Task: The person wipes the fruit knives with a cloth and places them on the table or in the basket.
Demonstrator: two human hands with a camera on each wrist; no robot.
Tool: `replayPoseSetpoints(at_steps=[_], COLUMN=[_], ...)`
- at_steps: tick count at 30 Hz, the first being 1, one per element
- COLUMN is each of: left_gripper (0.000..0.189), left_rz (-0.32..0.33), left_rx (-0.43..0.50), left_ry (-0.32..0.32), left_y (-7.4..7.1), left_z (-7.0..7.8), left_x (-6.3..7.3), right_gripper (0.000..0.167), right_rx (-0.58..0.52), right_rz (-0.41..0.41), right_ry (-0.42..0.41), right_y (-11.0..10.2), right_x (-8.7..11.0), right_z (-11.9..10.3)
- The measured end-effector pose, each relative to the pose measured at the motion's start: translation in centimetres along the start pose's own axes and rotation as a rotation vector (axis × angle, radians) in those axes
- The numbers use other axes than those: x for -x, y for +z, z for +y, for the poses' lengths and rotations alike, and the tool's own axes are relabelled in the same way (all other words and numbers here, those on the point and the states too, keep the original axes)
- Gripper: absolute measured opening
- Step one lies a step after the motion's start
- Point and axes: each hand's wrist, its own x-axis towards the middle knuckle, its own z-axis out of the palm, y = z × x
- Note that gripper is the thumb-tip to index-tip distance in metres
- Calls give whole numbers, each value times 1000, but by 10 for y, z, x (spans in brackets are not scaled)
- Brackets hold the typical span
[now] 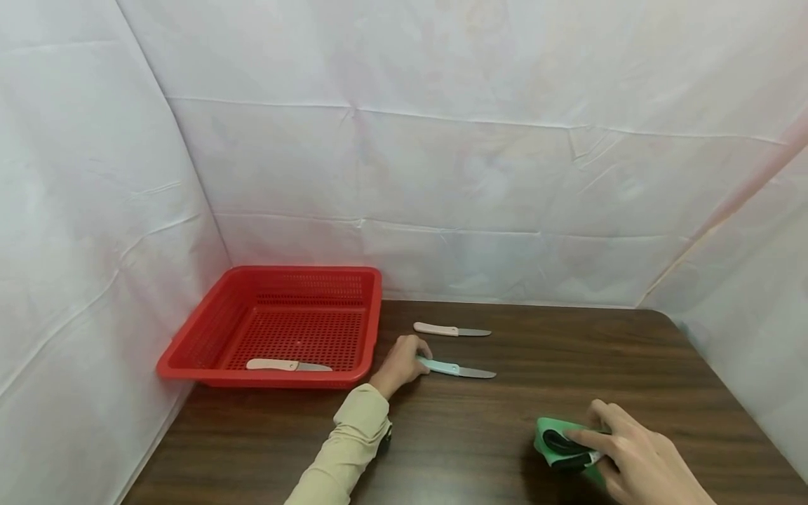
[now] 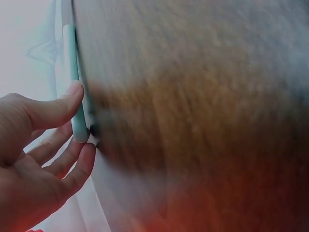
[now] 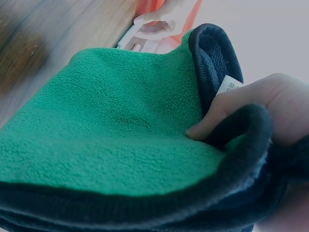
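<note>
In the head view my left hand (image 1: 404,361) pinches the handle end of a knife with a mint-blue handle (image 1: 442,367), its blade pointing right. The left wrist view has the thumb on one side of that knife's handle (image 2: 72,63) and fingers on the other, close to the tabletop. My right hand (image 1: 637,445) grips a folded green towel (image 1: 558,426) with dark edging; the right wrist view shows the thumb pressed into the towel's green pile (image 3: 125,106), beside a small white label (image 3: 229,84). A knife with a pale pink handle (image 1: 435,329) lies behind the mint-blue one.
At the left of the brown wooden table (image 1: 454,428) stands a red perforated basket (image 1: 265,379). Inside it, near the front wall, lies a knife with a cream handle (image 1: 271,364). White cloth walls (image 1: 454,175) rise behind and at both sides.
</note>
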Motion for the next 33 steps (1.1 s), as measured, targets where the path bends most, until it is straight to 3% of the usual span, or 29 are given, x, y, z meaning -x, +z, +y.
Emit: replayPoseSetpoints(at_steps=[8,21,26,33], left_gripper=[17,22,26,29], left_rz=[23,148,166,198], left_rx=[36,255,447,700], left_ry=[21,-37,-65,-72], left_y=[-8,-7,-5,-7], left_z=[3,3,4,11], left_x=[8,21,22,28], right_gripper=[62,61,46,47], right_rx=[10,26,29,45], right_rz=[-19,-24,-23,-59], right_ry=[12,39,74,153], right_y=[-1,-2,-3,-6], right_x=[2,6,8,7], right_z=[0,1,1,-1])
